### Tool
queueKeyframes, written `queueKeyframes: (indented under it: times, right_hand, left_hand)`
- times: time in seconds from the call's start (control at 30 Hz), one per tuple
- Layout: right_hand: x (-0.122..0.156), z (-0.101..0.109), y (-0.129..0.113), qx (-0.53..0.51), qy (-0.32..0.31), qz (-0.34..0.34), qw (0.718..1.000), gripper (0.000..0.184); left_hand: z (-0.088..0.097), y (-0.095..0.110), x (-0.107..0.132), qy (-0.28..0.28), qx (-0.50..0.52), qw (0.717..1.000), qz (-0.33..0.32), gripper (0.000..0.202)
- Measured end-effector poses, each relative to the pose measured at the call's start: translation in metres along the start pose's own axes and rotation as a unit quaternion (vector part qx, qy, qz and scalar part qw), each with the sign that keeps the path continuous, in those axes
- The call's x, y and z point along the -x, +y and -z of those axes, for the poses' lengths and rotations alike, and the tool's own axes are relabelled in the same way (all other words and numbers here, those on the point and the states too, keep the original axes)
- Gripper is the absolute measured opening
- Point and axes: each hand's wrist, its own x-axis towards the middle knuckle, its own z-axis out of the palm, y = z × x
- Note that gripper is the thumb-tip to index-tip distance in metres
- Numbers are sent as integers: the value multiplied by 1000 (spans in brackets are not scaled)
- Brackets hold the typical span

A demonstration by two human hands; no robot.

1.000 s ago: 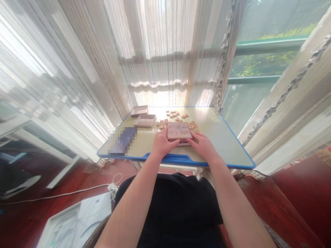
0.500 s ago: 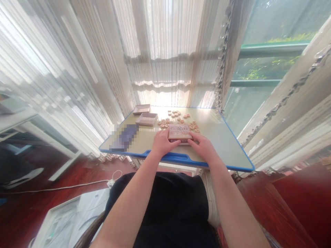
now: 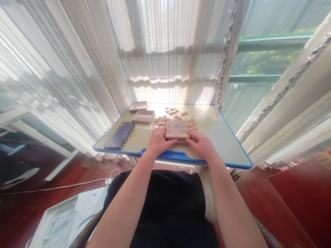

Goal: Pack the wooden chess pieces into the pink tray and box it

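Observation:
A small flat box with a pinkish printed lid [image 3: 177,129] lies on the blue-rimmed table [image 3: 222,137] right in front of me. My left hand [image 3: 158,141] grips its left edge with curled fingers. Gripping the right edge in the same way is my right hand [image 3: 203,145]. Several round wooden game pieces [image 3: 172,115] lie scattered just behind the box.
Two shallow open box trays [image 3: 142,116] [image 3: 138,106] sit at the table's back left, with a dark blurred flat item [image 3: 119,135] near the left edge. Sheer curtains hang behind and beside the table. A white cable [image 3: 64,186] and a white tray lie on the red floor at left.
Both hands stay on the box's edges; the lid looked a little raised a second ago and now lies lower. The camera view has shifted slightly.

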Motion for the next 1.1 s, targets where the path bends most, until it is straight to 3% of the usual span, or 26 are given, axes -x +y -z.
queueKeyframes:
  times: [0.17, 0.5, 0.7, 0.93, 1.1]
  right_hand:
    - [0, 1, 0, 24, -18, -18, 999, 45]
    - [0, 0, 4, -2, -7, 4, 1000, 44]
    - [-1, 0, 3, -2, -16, 1, 1000, 45]
    - [-2, -1, 2, 31, -23, -3, 999, 44]
    - [-3, -2, 2, 60, -21, 2, 998, 44]
  left_hand:
    - [1, 2, 1, 5, -65, 997, -33, 67]
    - [2, 5, 1, 21, -67, 996, -53, 63]
    - [1, 4, 1, -1, -17, 999, -49, 60]
    - [-1, 3, -1, -20, -55, 997, -42, 55]
    - [-5, 3, -4, -27, -82, 996, -38, 67]
